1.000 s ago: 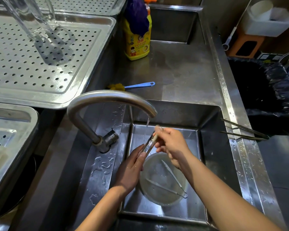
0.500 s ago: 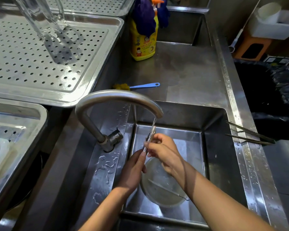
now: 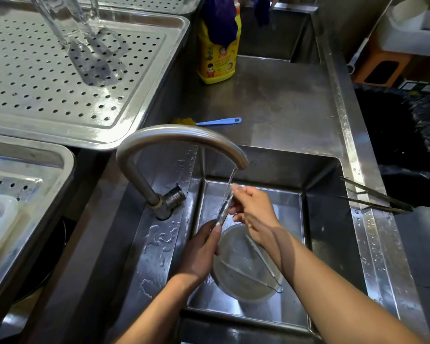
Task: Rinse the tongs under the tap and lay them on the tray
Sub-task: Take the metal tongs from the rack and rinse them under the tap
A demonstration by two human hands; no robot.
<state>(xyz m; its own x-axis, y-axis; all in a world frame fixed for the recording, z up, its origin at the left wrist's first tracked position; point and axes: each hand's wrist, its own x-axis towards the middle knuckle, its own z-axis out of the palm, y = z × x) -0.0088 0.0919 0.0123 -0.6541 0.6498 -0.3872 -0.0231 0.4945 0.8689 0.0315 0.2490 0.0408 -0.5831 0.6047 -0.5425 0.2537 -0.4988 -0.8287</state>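
Steel sink (image 3: 324, 194): tongs (image 3: 223, 211) near-upright under tap (image 3: 179, 134), top leaning right; left hand (image 3: 201, 253) pinches bottom, right hand (image 3: 255, 210) grips top.

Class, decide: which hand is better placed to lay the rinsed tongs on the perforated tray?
Probably the left hand: it grips the tongs, and the tray lies on its side; the right hand would cross the tap.

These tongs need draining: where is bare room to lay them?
Bare: the near half of the perforated tray, before the glass jug; the counter between detergent bottle, brush and basin. Crowded: the basin, holding left hand, right hand, tongs and bowl; long tongs lie on its right rim.
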